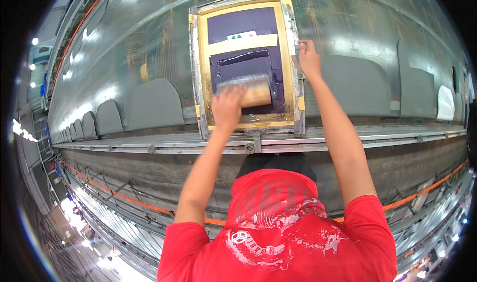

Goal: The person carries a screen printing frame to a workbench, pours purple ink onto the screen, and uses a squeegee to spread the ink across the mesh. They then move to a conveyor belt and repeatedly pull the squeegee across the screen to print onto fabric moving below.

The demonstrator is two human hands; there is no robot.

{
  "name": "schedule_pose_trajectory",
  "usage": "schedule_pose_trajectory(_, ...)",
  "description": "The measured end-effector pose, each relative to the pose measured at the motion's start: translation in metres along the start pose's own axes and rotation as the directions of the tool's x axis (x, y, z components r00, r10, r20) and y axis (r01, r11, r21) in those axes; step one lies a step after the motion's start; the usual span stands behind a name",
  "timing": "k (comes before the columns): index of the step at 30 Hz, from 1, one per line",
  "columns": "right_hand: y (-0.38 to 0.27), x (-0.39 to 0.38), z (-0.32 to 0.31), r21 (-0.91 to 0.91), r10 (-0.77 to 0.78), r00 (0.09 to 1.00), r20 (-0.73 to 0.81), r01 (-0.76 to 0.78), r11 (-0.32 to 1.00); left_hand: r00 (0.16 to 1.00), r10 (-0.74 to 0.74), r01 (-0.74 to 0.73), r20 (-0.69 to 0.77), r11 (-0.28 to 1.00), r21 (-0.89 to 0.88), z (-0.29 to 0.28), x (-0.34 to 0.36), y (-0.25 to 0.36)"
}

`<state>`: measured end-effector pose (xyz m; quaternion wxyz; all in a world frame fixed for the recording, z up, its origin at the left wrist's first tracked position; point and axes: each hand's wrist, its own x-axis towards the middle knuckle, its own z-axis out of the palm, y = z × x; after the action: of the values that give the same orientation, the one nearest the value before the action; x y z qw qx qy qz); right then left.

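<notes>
Left hand (pixel 228 106) grips the squeegee (pixel 257 97); right hand (pixel 309 59) curls fingers at the frame (pixel 293 58), grip unclear

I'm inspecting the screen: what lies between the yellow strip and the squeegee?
In the head view, dark purple screen lies between the yellow strip and the squeegee, crossed by a glossy dark streak near the strip.

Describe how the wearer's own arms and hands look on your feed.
The left hand and right hand are bare, with no gloves, and I see no watch or bracelet on either wrist. Both forearms are uncovered. Short, plain red sleeves cover the upper arms, part of a red T-shirt with white print.
</notes>
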<state>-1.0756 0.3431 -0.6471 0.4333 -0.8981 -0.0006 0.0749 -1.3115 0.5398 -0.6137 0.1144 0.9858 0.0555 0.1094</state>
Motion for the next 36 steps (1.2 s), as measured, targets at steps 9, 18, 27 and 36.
schedule_pose_trajectory(9, 0.0, -0.005, 0.004, 0.056, -0.052, 0.997, -0.048, 0.055, 0.997, 0.997, -0.024, 0.024, -0.07, 1.0, -0.003, 0.009, 0.07, -0.017)
schedule_pose_trajectory(18, -0.003, -0.005, 0.0, 0.073, 0.012, 0.999, -0.048, -0.008, 0.997, 0.999, 0.002, 0.0, 0.04, 0.999, -0.049, -0.01, -0.055, 0.019)
schedule_pose_trajectory(27, -0.008, -0.008, -0.002, 0.062, -0.007, 0.999, -0.053, 0.011, 0.998, 0.995, -0.065, 0.075, 0.071, 0.988, -0.138, -0.01, 0.091, -0.027)
schedule_pose_trajectory(36, -0.004, -0.008, 0.001, 0.055, -0.024, 0.993, -0.119, 0.031, 0.998, 0.998, 0.051, -0.05, 0.022, 0.999, -0.007, 0.002, -0.01, -0.002)
